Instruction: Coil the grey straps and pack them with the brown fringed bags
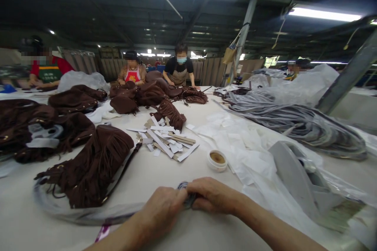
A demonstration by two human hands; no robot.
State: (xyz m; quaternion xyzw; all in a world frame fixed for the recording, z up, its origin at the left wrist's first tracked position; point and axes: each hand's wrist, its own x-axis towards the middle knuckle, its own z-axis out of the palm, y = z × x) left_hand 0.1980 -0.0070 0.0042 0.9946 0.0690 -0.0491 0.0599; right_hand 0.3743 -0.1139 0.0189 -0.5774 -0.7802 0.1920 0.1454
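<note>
My left hand [163,210] and my right hand [213,196] meet at the near edge of the table, their fingers closed on the end of a grey strap [188,200] that looks bunched or folded between them. From under my left hand the strap runs left in a cloudy plastic sleeve and curves up beside a brown fringed bag [98,164]. That bag lies on its side, with a dark buckled strap [125,172] along its right. Just beyond my hands stands a round white tub [217,160] with brownish contents. What my fingertips pinch is partly hidden.
White and grey card strips [169,141] lie piled mid-table. More brown bags [73,100] fill the left and far side. At right are white sheets [232,137], a grey tape dispenser [303,180], and a plastic-wrapped coil of grey straps [294,125]. Several people work across the table.
</note>
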